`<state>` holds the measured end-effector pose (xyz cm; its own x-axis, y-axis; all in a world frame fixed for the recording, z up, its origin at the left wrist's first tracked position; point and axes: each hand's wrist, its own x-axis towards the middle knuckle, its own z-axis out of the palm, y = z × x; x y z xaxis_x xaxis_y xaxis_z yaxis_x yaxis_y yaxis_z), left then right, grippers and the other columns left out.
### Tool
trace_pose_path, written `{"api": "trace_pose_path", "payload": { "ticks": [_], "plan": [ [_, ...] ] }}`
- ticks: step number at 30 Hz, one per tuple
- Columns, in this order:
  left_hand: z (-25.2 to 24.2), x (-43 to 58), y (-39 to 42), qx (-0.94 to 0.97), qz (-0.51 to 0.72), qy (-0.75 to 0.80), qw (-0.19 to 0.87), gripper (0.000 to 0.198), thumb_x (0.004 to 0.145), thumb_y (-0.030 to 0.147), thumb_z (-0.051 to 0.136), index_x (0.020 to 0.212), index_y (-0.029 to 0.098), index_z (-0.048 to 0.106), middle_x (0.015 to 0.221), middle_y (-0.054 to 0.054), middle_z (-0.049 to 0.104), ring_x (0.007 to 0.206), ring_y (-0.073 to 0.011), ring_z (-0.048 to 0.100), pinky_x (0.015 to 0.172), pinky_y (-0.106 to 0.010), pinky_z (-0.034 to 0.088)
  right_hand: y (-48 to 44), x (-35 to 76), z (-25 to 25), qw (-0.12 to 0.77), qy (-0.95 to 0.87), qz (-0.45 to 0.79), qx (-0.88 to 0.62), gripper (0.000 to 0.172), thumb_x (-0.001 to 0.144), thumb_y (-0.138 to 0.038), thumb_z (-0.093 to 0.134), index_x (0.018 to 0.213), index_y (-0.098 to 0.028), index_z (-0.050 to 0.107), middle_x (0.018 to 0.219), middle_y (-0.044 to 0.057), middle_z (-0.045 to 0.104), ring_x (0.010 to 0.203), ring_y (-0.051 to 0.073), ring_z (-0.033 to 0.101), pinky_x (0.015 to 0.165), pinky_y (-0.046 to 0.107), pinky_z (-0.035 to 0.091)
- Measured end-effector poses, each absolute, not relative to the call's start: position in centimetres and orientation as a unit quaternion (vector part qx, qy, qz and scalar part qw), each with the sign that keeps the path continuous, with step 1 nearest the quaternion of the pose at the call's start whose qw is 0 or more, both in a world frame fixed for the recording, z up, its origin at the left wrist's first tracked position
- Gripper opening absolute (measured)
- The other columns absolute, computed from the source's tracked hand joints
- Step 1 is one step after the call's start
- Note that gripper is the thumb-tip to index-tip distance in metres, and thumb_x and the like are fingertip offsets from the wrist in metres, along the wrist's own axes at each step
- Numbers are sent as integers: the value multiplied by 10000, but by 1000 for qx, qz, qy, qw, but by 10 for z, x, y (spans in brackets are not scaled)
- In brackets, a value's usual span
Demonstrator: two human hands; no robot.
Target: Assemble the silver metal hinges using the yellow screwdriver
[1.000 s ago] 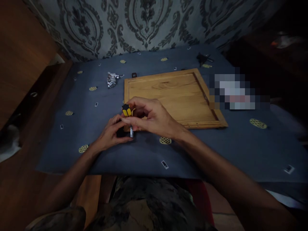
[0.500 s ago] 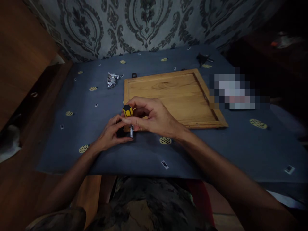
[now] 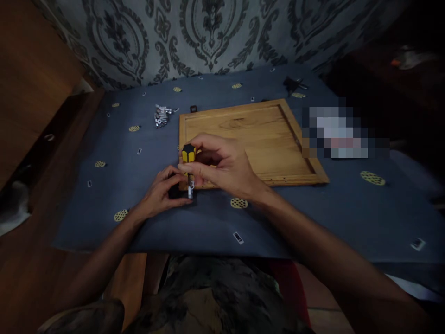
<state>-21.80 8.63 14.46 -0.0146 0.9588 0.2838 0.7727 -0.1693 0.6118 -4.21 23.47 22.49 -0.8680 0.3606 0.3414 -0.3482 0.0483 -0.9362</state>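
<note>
My right hand point(image 3: 225, 162) grips a yellow and black screwdriver point(image 3: 188, 154) by its handle, which stands roughly upright. The shaft points down at a small silver metal hinge point(image 3: 191, 191) at the near left corner of a framed wooden panel point(image 3: 243, 148). From the left, my left hand point(image 3: 163, 192) pinches around the hinge, thumb at its near end and fingers at the far side. Whether the screwdriver tip sits in a screw is too small to tell. The panel lies flat on a blue patterned cloth point(image 3: 194, 232).
Several metal hinges point(image 3: 162, 116) lie in a pile beyond the panel's left side. A small dark square object point(image 3: 193, 109) rests behind the panel, and a dark object point(image 3: 294, 85) lies at the back right. A patterned curtain point(image 3: 212, 37) hangs behind. On the right, one patch is blurred.
The screwdriver handle has come more upright and turned in my right hand, which has shifted slightly to the right. My left hand and the hinge stay almost where they were.
</note>
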Motion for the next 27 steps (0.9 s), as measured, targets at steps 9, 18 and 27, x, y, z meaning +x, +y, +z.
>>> {"api": "trace_pose_path", "payload": {
  "ticks": [9,18,27],
  "plan": [
    [144,-218,84,687,346,622,146,461,879,539,813,1220,251,695,1171,-63,642,1129,-264,616,1000,-419,525,235,-47,226,283,-678,678,-23,403,867,-540,803,865,-229,547,731,-54,586,550,83,574,481,217,518],
    [145,-217,85,690,340,623,142,444,878,530,817,1206,256,694,1164,-59,647,1140,-267,614,1021,-431,521,237,-48,219,298,-700,649,-2,358,915,-482,772,861,-215,539,698,-71,535,548,71,561,493,208,466],
    [146,-218,85,695,325,626,140,423,883,508,819,1191,245,700,1165,-54,640,1135,-264,602,1001,-403,524,237,-48,216,307,-717,625,-2,347,931,-484,754,858,-203,564,744,-55,566,592,72,558,515,200,448]
  ]
}}
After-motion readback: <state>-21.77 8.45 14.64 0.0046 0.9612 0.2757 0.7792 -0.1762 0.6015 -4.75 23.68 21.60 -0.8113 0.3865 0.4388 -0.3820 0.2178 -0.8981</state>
